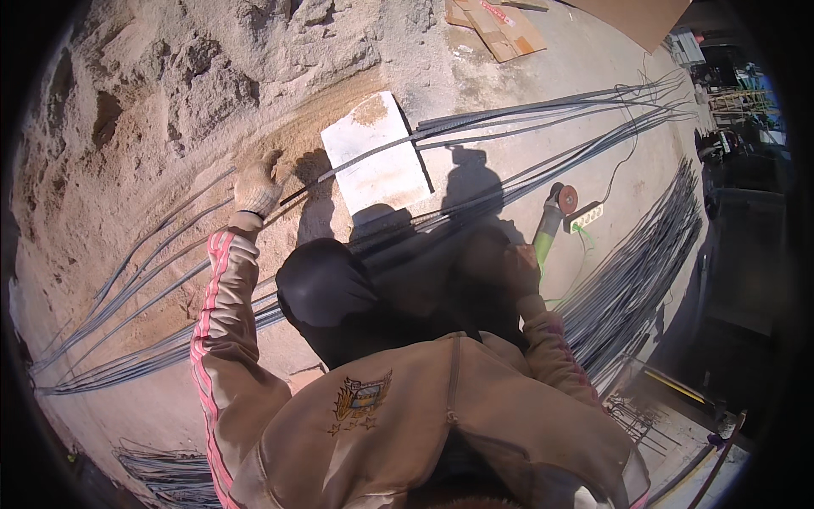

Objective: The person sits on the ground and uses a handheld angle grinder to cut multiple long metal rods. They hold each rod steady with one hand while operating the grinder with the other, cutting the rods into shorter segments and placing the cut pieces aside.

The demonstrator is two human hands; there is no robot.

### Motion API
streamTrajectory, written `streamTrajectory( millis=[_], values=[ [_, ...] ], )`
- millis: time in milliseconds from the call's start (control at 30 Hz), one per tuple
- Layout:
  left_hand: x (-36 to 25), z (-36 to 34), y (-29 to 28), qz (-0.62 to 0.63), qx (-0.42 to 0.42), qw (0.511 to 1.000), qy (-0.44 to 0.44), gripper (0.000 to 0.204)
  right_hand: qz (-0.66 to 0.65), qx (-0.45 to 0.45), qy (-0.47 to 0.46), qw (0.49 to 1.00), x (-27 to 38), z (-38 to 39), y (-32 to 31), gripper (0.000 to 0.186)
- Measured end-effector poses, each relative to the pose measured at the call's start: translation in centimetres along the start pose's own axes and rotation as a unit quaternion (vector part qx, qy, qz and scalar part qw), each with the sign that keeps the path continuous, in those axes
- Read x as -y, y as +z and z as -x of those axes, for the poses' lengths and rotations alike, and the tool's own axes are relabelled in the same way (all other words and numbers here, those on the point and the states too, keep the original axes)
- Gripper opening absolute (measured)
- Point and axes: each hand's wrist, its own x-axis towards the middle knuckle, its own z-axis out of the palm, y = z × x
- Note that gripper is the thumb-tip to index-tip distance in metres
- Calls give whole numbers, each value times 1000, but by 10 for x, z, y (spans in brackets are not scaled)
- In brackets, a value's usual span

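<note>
Power strip (593,216) holding green plug (577,227); hands (257,187) (523,265) at bars (293,200) and grinder (550,220)

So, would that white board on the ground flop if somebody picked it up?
Probably not: the white board lies flat with crisp edges, so it looks stiff. The sandy patch on it would likely slide off, and the rod across it might shift.

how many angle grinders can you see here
1: the angle grinder in the right hand, beside the power strip. Others could be hidden in the shadows at far right.
</note>
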Motion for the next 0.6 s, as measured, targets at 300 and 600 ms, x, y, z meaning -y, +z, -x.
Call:
streamTrajectory(
  millis=[300,600],
  values=[
    [-43,-12,115,-25,109,993,-22,49,25,30,84,996,-11,-54,-141,25],
    [-64,-12,99,-33,118,992,-19,49,82,162,145,973,-122,-86,-127,42]
  ],
)
